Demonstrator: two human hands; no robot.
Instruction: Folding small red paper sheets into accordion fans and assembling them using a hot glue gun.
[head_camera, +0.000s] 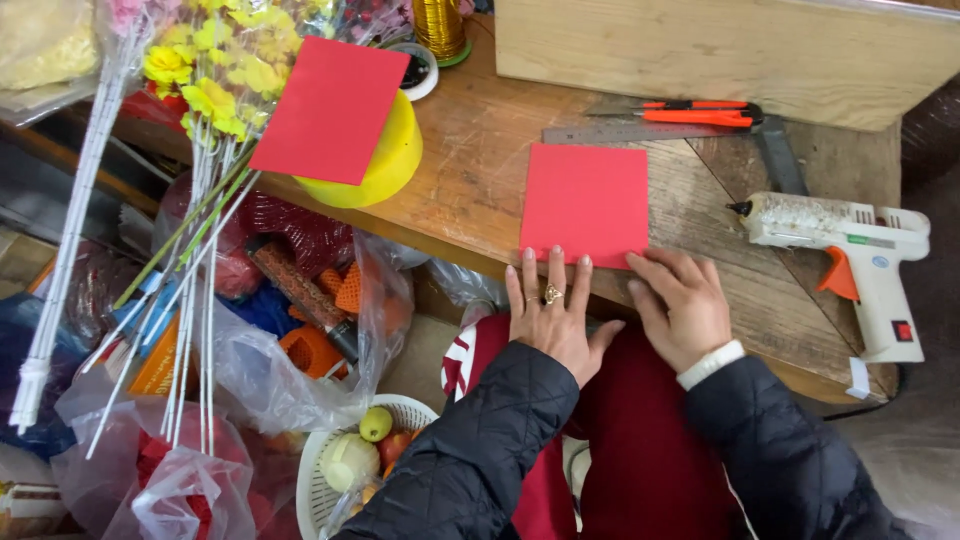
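Square sheet of red paper or thin card (584, 203), flat on worn wooden tabletop (480, 150), near edge flush with or just over the table's front edge. Left hand (553, 318), ring on one finger, palm down, fingers extended and spread; fingertips (556, 257) resting on near edge of sheet at its left corner. Right hand (683, 308) likewise open and flat, fingertips at near right corner, touching or just beside the edge; exact contact not resolvable. Nothing pinched or lifted by either hand; sheet pressed down, not gripped.

Probable handling: very light, thin, flexible, easily creased; smooth surface, likely to slide on the wood under light pressure. Best taken at a near corner or along the near edge overhanging the table, thumb beneath and fingers above; alternatively steadied by flat pressure as shown. Sheet lying ahead of both hands, extending away from fingertips toward a grey metal ruler (625, 132) and an orange-handled utility knife (695, 113), both just beyond its far edge.

Also visible: white hot-glue gun with orange trigger (850, 250) to the right, well apart; second red sheet (332, 108) propped on a yellow roll (395, 160) to the left; artificial yellow flowers (220, 70) at upper left.
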